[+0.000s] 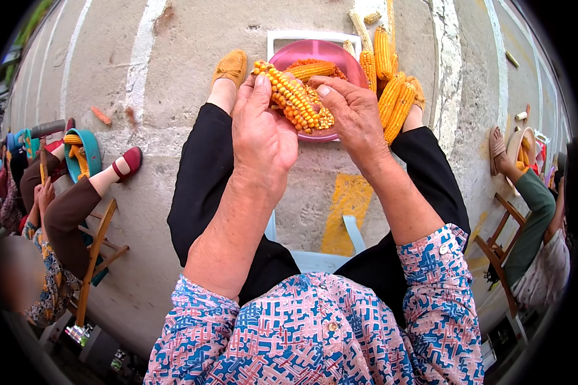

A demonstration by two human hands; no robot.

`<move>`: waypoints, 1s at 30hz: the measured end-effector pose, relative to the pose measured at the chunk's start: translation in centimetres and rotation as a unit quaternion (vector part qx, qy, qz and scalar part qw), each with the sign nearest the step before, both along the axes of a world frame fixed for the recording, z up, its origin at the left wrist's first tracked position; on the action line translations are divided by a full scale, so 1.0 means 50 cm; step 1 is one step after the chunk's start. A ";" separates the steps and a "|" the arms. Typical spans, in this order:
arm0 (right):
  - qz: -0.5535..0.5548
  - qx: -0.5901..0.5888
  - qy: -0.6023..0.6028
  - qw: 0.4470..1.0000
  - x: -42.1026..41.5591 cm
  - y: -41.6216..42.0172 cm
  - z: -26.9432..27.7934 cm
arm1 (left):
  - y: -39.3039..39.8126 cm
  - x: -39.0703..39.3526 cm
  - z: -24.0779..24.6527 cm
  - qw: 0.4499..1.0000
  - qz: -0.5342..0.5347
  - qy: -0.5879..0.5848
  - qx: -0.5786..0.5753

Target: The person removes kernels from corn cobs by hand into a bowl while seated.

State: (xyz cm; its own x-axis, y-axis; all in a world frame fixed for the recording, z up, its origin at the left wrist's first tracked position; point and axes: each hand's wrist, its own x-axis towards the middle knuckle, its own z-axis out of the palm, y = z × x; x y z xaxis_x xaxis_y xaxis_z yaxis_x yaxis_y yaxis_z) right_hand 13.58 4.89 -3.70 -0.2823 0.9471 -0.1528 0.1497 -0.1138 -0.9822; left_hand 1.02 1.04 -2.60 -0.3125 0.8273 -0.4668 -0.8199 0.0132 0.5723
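My left hand (pixel 265 130) grips a partly shelled ear of corn (pixel 291 96), holding it slantwise over a pink plastic basin (pixel 356 67). Close to the ear's right side is my right hand (pixel 349 106), its thumb and forefinger near each other; whether kernels lie between them cannot be told. Loose kernels (pixel 325 115) show beneath the held ear, partly hidden by my hands. Another yellow ear (pixel 313 70) lies in the basin among orange-red kernels. Several whole ears (pixel 395 103) are heaped on the ground against the basin's right side.
A white frame (pixel 313 34) shows behind the basin. Bare cobs (pixel 361 29) lie at the top. My legs flank the basin. At left a seated person holds an ear beside a teal basin (pixel 94 151); at right another sits by a beige basin (pixel 514 149).
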 end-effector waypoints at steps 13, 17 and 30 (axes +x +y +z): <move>-0.017 -0.118 0.093 0.989 0.007 0.019 0.045 | 0.001 0.029 0.032 0.994 -0.058 0.076 0.047; -0.034 -0.128 0.118 0.984 0.007 0.022 0.050 | 0.001 0.038 0.037 0.989 -0.081 0.117 0.039; -0.003 -0.025 0.114 0.993 0.008 0.031 0.047 | 0.000 0.050 0.045 0.970 -0.116 0.211 0.040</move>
State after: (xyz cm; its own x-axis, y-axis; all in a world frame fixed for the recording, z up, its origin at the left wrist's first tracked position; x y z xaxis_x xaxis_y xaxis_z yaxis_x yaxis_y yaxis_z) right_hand 14.00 6.43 -1.35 -0.3099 0.9415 -0.1323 -0.0769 -0.1635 -0.9835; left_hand 3.53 1.04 -0.35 -0.2630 0.9264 -0.2695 -0.4937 0.1108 0.8625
